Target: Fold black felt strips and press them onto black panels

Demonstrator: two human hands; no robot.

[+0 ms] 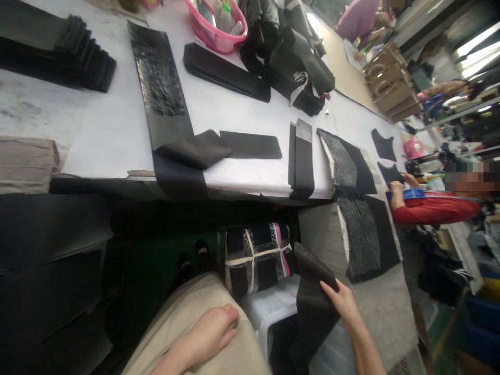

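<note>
- My right hand [346, 304] pinches the black piece [318, 312] near its right edge, the gap between the fingers closed down to the thickness of the material.
- The piece hangs above and partly in front of the pale plastic tub [263, 325], off the near edge of the white surface [244, 117], below its right corner.
- It looks long, matte and limp, plain black, bending at my grip; the upper end tapers and carries a faint greyish sheen, while the lower part sinks into shadow.
- My left hand [213, 330] lies on the beige cloth [187, 323] over my lap, fingers loosely curled; I cannot tell whether they have hold of anything.
- Just beyond the tub's rim sits a dark bundle [236, 271] crossed with clear tape and pale bands.
- Over the surface's near edge, toward its left end, droops a dark panel [160, 78], glossy on its upper half.
- By the surface's near right corner lie folded black strips [303, 161], their lower ends at the edge.
</note>
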